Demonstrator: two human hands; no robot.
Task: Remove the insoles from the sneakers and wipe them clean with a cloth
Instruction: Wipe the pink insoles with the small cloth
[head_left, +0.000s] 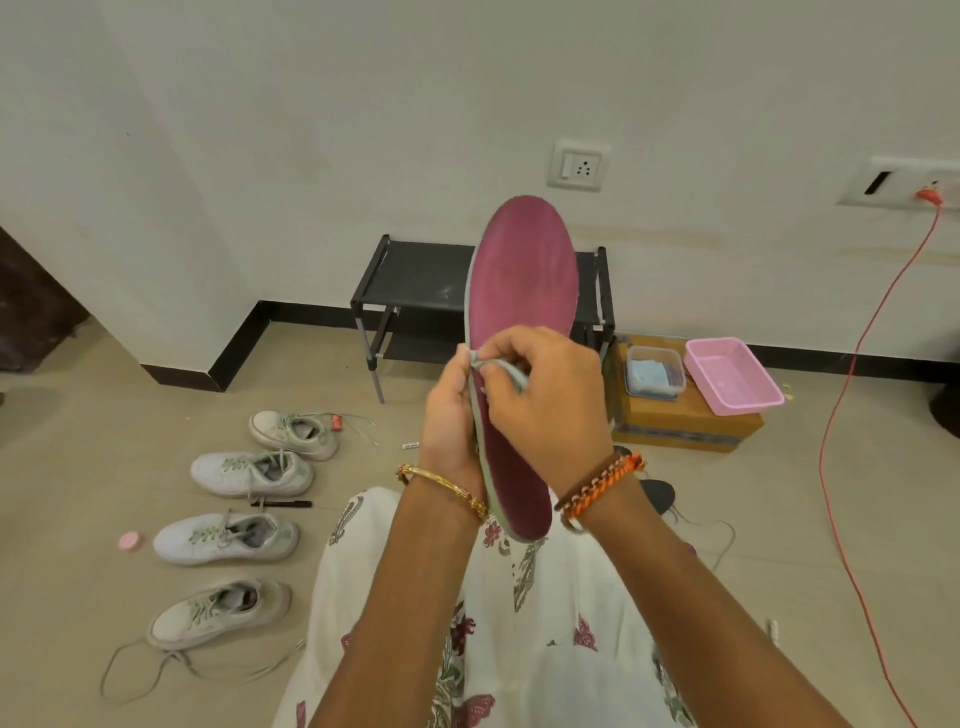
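Floral lap, beige floor, white wall

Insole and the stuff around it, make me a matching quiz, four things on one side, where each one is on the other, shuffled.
Things:
1. insole
2. pink tray
3. sneakers
4. orange cable

Places:
A. plugged into the wall at right
B. held upright in both hands
C. in a row on the floor at left
D. on the cardboard box

Pairs: 1-B, 2-D, 3-C, 4-A
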